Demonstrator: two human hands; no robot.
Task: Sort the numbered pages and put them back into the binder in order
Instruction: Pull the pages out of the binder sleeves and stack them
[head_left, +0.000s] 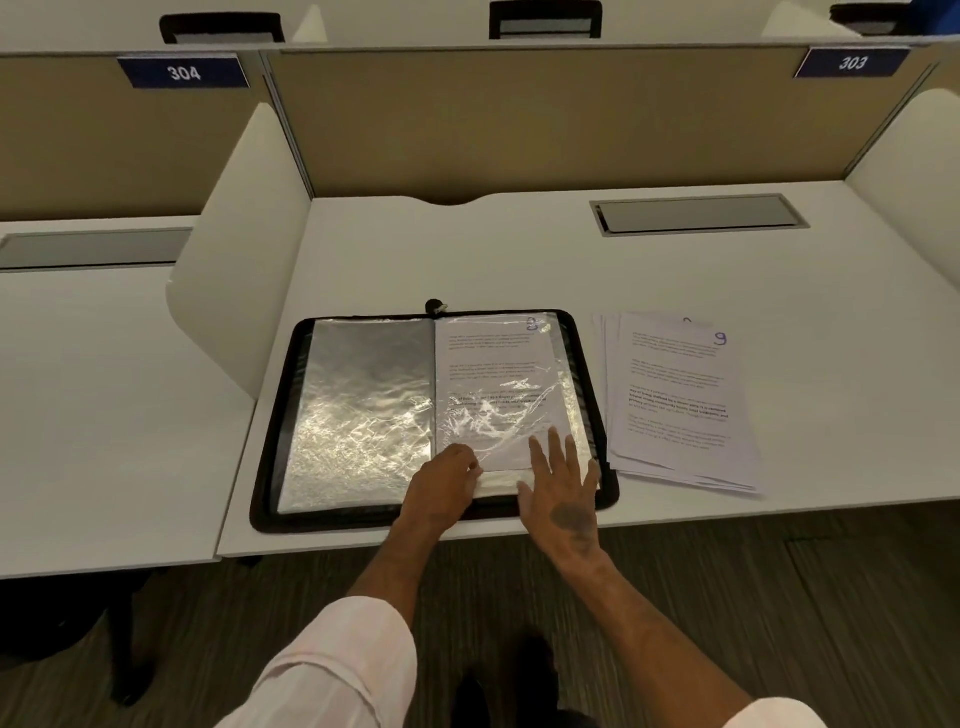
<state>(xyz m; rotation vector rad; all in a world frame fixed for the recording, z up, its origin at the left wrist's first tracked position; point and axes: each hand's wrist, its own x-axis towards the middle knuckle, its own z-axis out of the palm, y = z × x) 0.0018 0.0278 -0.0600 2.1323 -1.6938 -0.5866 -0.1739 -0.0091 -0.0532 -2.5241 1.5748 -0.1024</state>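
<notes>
Filed: white page 8 (493, 353) in black zip binder (271, 441). Its clear sleeve (519, 410) is pinched by left grip (447, 480); right grip (563, 486) lies flat, fingers straight. Unfiled: white paper stack (680, 405) right of grips, 9 on top.

Print on the sleeved page (493, 364) and the loose stack (675, 410) is too small to read.
</notes>
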